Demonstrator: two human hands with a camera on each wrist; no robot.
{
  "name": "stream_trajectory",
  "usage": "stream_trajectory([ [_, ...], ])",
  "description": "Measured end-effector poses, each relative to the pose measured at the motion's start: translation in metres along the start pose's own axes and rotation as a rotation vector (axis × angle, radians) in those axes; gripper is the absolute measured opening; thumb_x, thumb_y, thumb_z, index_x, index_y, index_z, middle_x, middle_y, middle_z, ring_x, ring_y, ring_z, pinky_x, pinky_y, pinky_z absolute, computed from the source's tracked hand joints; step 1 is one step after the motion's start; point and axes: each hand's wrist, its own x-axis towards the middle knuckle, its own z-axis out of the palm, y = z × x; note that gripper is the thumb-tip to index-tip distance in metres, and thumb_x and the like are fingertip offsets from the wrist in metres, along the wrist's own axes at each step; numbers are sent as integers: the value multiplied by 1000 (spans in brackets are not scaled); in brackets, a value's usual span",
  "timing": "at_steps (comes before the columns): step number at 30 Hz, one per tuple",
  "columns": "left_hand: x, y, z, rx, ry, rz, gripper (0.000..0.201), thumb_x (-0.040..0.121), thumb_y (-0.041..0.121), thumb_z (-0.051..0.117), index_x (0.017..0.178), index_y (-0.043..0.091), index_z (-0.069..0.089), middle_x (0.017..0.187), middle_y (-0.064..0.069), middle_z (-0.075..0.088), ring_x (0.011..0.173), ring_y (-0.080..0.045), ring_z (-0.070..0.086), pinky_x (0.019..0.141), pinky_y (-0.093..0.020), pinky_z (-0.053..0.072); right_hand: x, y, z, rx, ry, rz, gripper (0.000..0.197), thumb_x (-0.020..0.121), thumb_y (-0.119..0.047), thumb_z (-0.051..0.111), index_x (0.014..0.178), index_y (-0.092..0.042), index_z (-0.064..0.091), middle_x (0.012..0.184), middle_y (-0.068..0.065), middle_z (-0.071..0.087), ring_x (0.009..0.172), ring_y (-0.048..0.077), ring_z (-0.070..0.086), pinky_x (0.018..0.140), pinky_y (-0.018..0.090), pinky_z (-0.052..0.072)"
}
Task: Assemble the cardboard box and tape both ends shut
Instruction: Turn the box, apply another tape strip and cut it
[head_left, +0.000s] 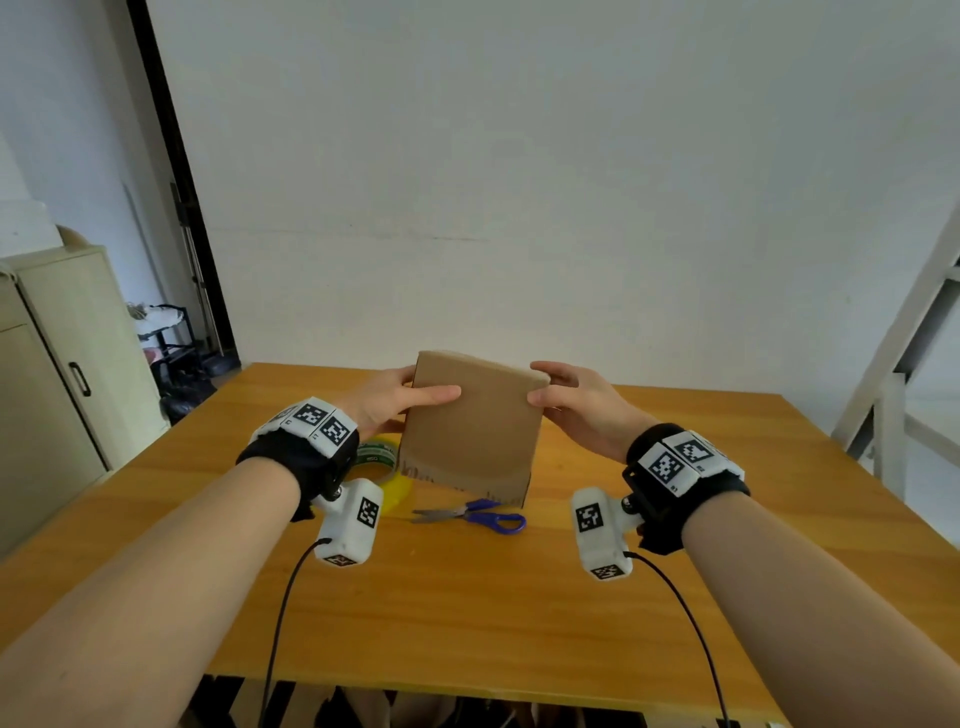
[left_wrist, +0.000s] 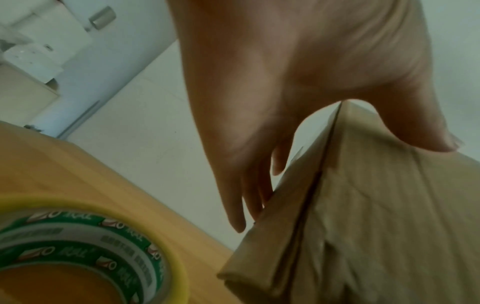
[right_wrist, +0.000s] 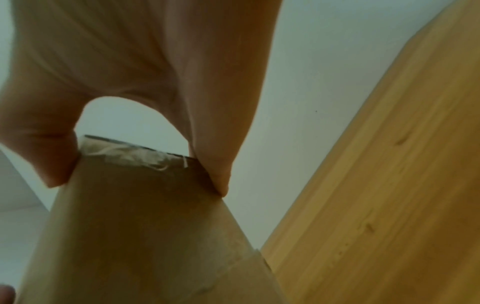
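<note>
from the head view, the flattened brown cardboard box was held up above the orange wooden worktop, the left hand pinching its left edge and the right hand its right. a yellow tape roll and blue-handled scissors lay beneath.

left wrist view: thumb over, fingers behind the box.

right wrist view: thumb and fingers clamped the box's edge.

Partly legible "O IKAL" on tape roll

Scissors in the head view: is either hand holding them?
No: the scissors lie on the table while both hands hold the cardboard box.
</note>
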Motion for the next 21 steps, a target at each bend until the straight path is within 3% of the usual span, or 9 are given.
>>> stream_trajectory([
  [2,-3,0,-1,-31,28,-1,97,22,61,86,107,22,60,115,-4,65,109,-23,59,97,-43,47,0,-1,1,-14,0,5,66,85,0,62,143,0,31,140,17,43,128,27,45,112,37,35],
  [4,-5,2,-2,-1,106,-15,98,35,51,89,118,14,54,117,-7,62,109,-26,59,95,-43,49,3,0,0,-100,88,-19,69,84,-12,67,143,-4,32,142,13,45,130,23,45,112,38,34],
  [6,-5,3,-1,127,217,-24,94,51,45,86,126,11,42,118,-6,57,105,-24,59,91,-42,52,5,2,1,-288,249,-84,67,83,-22,70,141,-7,38,138,7,50,123,19,50,106,36,41],
  [9,-6,8,6,281,362,-8,100,58,53,81,133,10,32,119,-3,52,106,-20,54,90,-33,49,4,5,8,-425,478,-184,53,84,-29,69,129,-10,49,119,2,59,102,14,56,86,28,46],
  [12,-7,16,16,287,421,25,104,61,54,79,136,7,25,129,-6,49,117,-23,50,90,-30,43,4,9,17,-416,593,-234,35,86,-29,65,115,-12,57,106,1,65,96,17,62,83,32,51],
  [15,-6,21,23,240,446,38,107,62,53,79,137,6,19,135,-8,45,124,-26,46,95,-33,41,3,14,26,-433,516,-249,28,89,-24,60,115,-14,60,110,1,65,100,20,63,90,37,52],
  [19,-5,21,35,219,452,82,92,64,47,80,127,10,23,112,2,41,108,-19,47,84,-28,39,-1,15,39,-276,304,-201,44,94,-32,54,133,-13,51,132,3,56,107,14,58,102,37,47],
  [21,-2,16,40,193,405,109,92,63,46,81,127,11,24,110,3,44,105,-17,48,83,-27,40,-2,15,43,-203,230,-167,54,93,-36,53,139,-9,44,142,5,48,119,14,51,108,36,40],
])
